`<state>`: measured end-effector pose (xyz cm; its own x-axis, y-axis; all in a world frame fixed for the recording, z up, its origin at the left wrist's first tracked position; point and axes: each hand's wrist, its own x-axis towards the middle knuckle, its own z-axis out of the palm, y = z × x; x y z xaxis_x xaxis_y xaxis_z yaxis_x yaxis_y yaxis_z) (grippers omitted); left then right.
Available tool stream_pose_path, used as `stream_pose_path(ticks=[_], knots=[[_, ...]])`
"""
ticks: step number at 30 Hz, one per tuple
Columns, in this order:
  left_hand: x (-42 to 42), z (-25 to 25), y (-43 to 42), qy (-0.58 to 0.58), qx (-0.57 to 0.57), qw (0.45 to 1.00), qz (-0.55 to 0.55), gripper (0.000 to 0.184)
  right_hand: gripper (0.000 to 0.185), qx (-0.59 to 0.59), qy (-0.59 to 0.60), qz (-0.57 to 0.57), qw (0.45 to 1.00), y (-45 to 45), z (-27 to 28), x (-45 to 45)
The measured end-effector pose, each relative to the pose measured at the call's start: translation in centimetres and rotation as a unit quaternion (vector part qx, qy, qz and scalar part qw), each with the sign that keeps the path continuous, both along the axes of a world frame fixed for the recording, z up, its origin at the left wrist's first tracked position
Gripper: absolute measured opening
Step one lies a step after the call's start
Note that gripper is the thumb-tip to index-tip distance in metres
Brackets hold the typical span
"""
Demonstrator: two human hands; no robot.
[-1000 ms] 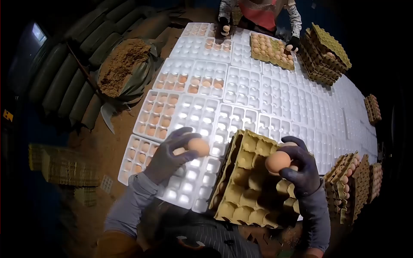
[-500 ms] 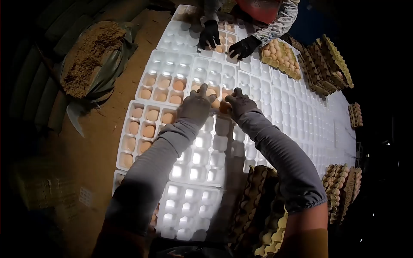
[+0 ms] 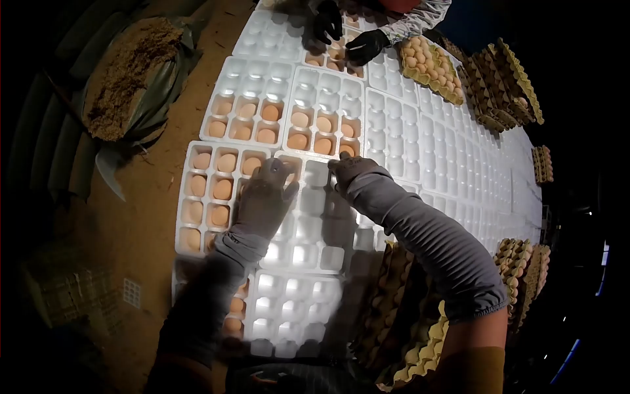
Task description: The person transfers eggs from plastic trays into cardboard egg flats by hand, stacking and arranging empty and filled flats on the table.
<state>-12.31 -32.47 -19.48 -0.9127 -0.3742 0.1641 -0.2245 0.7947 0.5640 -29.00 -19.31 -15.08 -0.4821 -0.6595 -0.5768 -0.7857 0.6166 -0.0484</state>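
My left hand, in a grey glove, is over the top left of a white foam egg tray, thumb and fingers apart. An egg sits in the cell beside its fingertips. At that tray's top right edge, my right hand has its gloved fingers bent together; whatever they may hold is hidden. Just beyond, a middle foam tray has brown eggs in its two nearest rows. Left of my left hand, another foam tray carries eggs in its cells, partly covered by my arm.
Across the tray rows, a co-worker's black-gloved hands work over eggs. A pulp tray of eggs rests on the foam at the right. Stacked pulp trays stand farther right, others near my right arm. A sack of husks lies left.
Both my hands have moved back toward me, from the middle tray to the top of the nearer tray. Eggs my hands partly covered now show in the middle tray. The view has shifted slightly.
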Motion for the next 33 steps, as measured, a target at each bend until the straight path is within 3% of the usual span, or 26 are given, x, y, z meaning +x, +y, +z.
stream_pose_path(ticks=[1,2,3,5,6,7,10,11,13,15,17,19,21,23,25,27,28,29,31,33], knots=[[0.3,0.0,0.3,0.067,0.005,0.997,0.028,0.037,0.035,0.001,0.0,0.0,1.0,-0.1,0.1,0.1],[0.5,-0.1,0.8,0.052,0.093,0.994,0.031,0.042,0.032,-0.085,0.028,0.02,0.996,-0.2,0.1,0.3],[0.7,-0.5,1.2,0.052,0.093,0.994,0.031,0.042,0.029,-0.171,0.056,0.04,0.983,-0.4,0.2,0.7],[0.7,-2.5,2.2,0.051,0.023,0.998,0.006,0.046,0.019,-0.388,0.002,0.028,0.921,-1.1,-2.9,1.0],[1.1,-3.7,3.0,0.044,-0.053,0.998,0.009,0.048,0.021,-0.414,0.012,0.043,0.909,-1.6,-4.8,1.3],[1.1,-3.5,3.2,0.045,-0.052,0.998,0.005,0.048,0.023,-0.439,0.022,0.056,0.897,-1.9,-5.6,1.7],[1.0,-3.3,3.1,0.064,-0.067,0.996,-0.005,0.046,0.03,-0.434,0.007,-0.007,0.901,-1.7,-5.6,2.0],[1.1,-3.4,3.0,0.065,-0.067,0.996,-0.006,0.046,0.036,-0.429,-0.091,-0.057,0.897,-1.0,-4.6,0.7],[1.2,-3.7,2.9,0.116,-0.018,0.993,0.016,0.043,0.032,-0.392,-0.203,-0.131,0.888,1.2,2.7,0.4],[1.1,-4.1,2.8,0.131,0.016,0.991,0.031,0.042,0.032,-0.463,-0.232,-0.182,0.836,6.1,9.9,2.0],[1.9,-1.7,3.8,0.141,0.067,0.987,0.032,0.044,0.034,-0.485,-0.154,-0.178,0.842,14.0,15.7,3.9],[3.9,1.3,6.1,0.158,0.201,0.967,-0.011,0.044,0.037,-0.481,-0.012,-0.242,0.843,24.2,18.2,6.5],[7.3,5.8,10.4,0.103,0.407,0.906,-0.047,0.049,0.042,-0.455,0.128,-0.409,0.78,36.2,16.2,9.8],[10.7,7.3,15.4,0.01,0.454,0.881,-0.135,0.06,0.048,-0.414,0.165,-0.53,0.721,47.3,11.9,14.3],[13.4,8.7,20.4,-0.032,0.392,0.886,-0.247,0.075,0.047,-0.284,0.041,-0.666,0.689,50.7,10.7,19.1],[14.0,11.3,23.6,-0.125,0.307,0.889,-0.315,0.089,0.055,-0.495,-0.154,-0.594,0.615,54.4,6.0,22.4],[14.4,11.8,25.5,-0.102,0.461,0.839,-0.271,0.096,0.056,-0.505,-0.22,-0.595,0.585,54.2,6.7,23.0],[14.2,13.3,26.8,-0.064,0.529,0.806,-0.257,0.099,0.059,-0.503,-0.247,-0.602,0.569,53.5,8.9,22.5],[13.0,15.6,28.8,-0.028,0.486,0.839,-0.242,0.101,0.07,-0.533,-0.254,-0.591,0.551,53.9,12.0,21.7],[11.2,17.6,31.4,0.004,0.368,0.884,-0.289,0.099,0.074,-0.633,-0.196,-0.54,0.518,56.4,13.7,20.8]])
